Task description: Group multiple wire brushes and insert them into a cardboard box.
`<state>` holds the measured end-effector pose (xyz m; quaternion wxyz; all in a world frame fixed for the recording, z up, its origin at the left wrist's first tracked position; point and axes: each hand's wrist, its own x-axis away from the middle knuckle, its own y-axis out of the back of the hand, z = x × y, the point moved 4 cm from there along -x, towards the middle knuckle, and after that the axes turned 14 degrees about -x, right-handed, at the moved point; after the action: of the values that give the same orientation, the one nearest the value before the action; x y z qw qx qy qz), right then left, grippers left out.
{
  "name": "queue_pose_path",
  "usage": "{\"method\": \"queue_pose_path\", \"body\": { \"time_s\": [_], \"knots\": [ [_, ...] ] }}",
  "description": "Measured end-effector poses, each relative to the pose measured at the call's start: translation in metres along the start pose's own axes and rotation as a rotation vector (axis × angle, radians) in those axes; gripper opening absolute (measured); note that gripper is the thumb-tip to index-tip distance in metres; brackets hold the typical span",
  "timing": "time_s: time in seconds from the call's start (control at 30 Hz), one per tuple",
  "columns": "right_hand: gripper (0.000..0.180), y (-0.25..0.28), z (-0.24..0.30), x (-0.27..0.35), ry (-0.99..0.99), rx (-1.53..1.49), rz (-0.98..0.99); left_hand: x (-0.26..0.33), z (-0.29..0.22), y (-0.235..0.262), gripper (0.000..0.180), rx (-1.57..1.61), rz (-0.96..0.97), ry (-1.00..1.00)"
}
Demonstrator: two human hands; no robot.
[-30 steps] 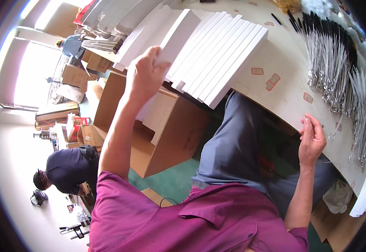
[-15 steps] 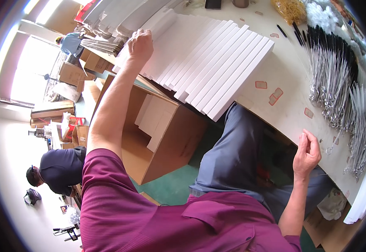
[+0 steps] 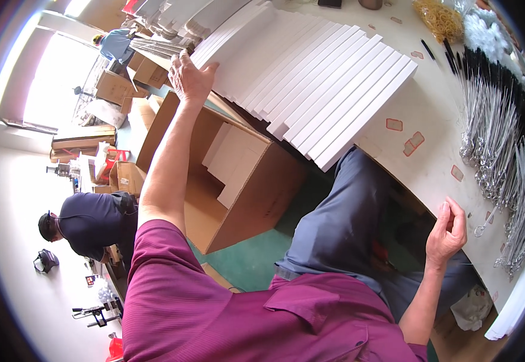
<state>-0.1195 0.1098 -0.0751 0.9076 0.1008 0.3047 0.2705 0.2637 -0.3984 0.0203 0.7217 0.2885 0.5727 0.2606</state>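
Apparently our step is tidying the row of slim white cardboard boxes [image 3: 348,99] on the pale surface [image 3: 434,111], where the next move calls for our one left hand [image 3: 191,79], fingers spread beside them, to close, our one right hand's [image 3: 446,238] fingers loosely curled, the boxes numbering over ten, exact count unclear.

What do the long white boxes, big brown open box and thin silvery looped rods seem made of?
Long white boxes: probably smooth, matte card; crisp, straight edges.
Big brown open box: likely cardboard; dull tan, flat panels.
Thin silvery looped rods: apparently shiny metal wire; bright glints.
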Motion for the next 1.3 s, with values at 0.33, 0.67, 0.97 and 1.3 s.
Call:
{"method": "queue_pose_path", "body": {
  "time_s": [0.33, 0.67, 0.97, 1.3],
  "knots": [
    [0.014, 0.002, -0.001, 0.003, 0.002, -0.001, 0.021, 0.014, 0.030, -0.009, 0.115, 0.253, 0.181, 0.434],
    [0.011, -0.002, 0.006, 0.000, 0.090, 0.011, 0.011, 0.024, 0.040, -0.024, 0.130, 0.523, 0.213, 0.688],
    [0.011, -0.004, 0.008, 0.000, 0.101, 0.029, 0.028, 0.009, 0.019, -0.028, 0.116, 0.440, 0.178, 0.643],
    [0.009, -0.002, 0.011, -0.001, 0.157, 0.053, -0.002, -0.003, 0.027, -0.058, 0.105, 0.171, 0.129, 0.365]
  ]
}}
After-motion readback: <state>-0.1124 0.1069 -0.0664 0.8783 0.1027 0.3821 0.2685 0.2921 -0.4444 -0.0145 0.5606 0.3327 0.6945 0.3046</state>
